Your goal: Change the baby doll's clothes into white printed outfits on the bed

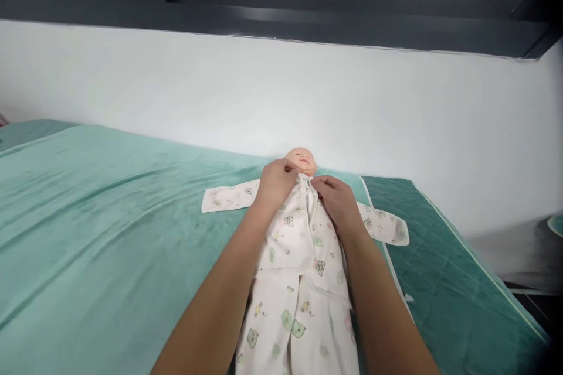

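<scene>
A doll [301,160] lies on the bed [109,217], already in its printed suit [299,269]. Both hands, left [276,183] and right [336,198], pinch the suit's front edges at the neck, apparently; lower down looks closed, the collar remains.

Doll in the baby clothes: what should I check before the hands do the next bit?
1. Doll lying flat on its back on the green blanket: ok.
2. Both hands at the shirt collar, left hand, right hand: ok.
3. Shirt sleeves spread out flat: ok.
4. Shirt front closed all the way: cannot tell.
5. Doll's face uncovered: ok.
</scene>
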### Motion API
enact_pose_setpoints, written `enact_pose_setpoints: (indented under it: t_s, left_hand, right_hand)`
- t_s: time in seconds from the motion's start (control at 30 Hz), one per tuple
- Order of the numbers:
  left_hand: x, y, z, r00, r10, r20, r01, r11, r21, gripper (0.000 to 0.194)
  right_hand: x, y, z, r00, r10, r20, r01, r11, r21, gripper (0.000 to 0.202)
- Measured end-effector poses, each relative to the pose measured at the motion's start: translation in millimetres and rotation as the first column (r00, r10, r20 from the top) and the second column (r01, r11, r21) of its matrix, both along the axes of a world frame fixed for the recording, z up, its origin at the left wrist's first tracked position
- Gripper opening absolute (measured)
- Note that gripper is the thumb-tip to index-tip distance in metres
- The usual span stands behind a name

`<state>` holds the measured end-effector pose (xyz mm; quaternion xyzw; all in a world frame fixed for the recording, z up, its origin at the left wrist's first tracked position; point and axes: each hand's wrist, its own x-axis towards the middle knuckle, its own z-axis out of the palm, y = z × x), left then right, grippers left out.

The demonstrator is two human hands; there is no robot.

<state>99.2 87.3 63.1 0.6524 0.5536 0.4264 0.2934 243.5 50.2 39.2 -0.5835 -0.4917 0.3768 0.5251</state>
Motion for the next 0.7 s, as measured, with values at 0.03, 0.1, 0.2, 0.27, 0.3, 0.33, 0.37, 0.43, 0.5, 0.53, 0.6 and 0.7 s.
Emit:
enact_pose_setpoints:
  t_s: [0.03, 0.1, 0.2, 0.27, 0.3, 0.33, 0.37, 0.43, 0.5, 0.53, 0.6, 0.7]
  left_hand:
    - [0, 0, -3.2, 0.999, 0.010, -0.050, -0.009, 1.000, 0.011, 0.012]
    - [0, 0, -9.6, 0.996, 0.010, -0.089, -0.007, 1.000, 0.028, 0.013]
    - [1, 1, -15.4, 0.998, -0.004, -0.063, 0.004, 1.000, 0.007, 0.011]
    - [2, 3, -15.8, 0.999, -0.026, -0.021, 0.026, 1.000, -0.010, 0.009]
    - [3, 3, -15.3, 1.000, -0.030, 0.007, 0.030, 1.000, -0.009, 0.009]
    - [4, 3, -14.4, 0.999, -0.035, 0.039, 0.035, 0.999, 0.002, 0.008]
    - [5, 2, -13.5, 0.996, -0.046, 0.077, 0.045, 0.999, 0.017, 0.008]
    - [8, -1, -12.3, 0.987, -0.100, 0.128, 0.095, 0.995, 0.041, 0.008]
    - [10, -4, -12.7, 0.983, -0.134, 0.122, 0.127, 0.990, 0.066, 0.009]
    - [11, -5, -13.6, 0.987, -0.124, 0.105, 0.116, 0.990, 0.080, 0.010]
    - [11, -6, -16.5, 0.998, -0.026, 0.054, 0.020, 0.993, 0.115, 0.011]
    - [8, -4, -20.3, 0.994, 0.107, -0.022, -0.103, 0.986, 0.128, 0.013]
  right_hand:
    - [0, 0, 1.1, 1.000, 0.005, 0.023, -0.004, 1.000, -0.006, 0.023]
    - [-1, -1, 3.1, 0.998, 0.016, 0.057, -0.015, 1.000, -0.010, 0.023]
    - [-3, -1, 2.7, 0.999, 0.021, 0.038, -0.021, 1.000, 0.008, 0.025]
    - [-2, 1, -0.9, 1.000, 0.025, -0.007, -0.025, 0.999, 0.042, 0.025]
    - [-2, 2, -3.6, 0.999, 0.033, -0.029, -0.031, 0.998, 0.062, 0.026]
    - [-1, 4, -6.5, 0.998, 0.044, -0.052, -0.040, 0.996, 0.084, 0.027]
    - [0, 5, -9.5, 0.995, 0.058, -0.078, -0.050, 0.993, 0.106, 0.028]
    - [2, 7, -14.6, 0.988, 0.086, -0.128, -0.066, 0.987, 0.148, 0.030]
    - [4, 8, -17.3, 0.984, 0.101, -0.147, -0.074, 0.981, 0.178, 0.030]
    - [4, 8, -17.7, 0.985, 0.101, -0.140, -0.074, 0.980, 0.187, 0.029]
    - [3, 9, -17.1, 0.990, 0.090, -0.107, -0.068, 0.979, 0.190, 0.027]
    - [2, 11, -15.3, 0.996, 0.078, -0.041, -0.069, 0.980, 0.188, 0.026]
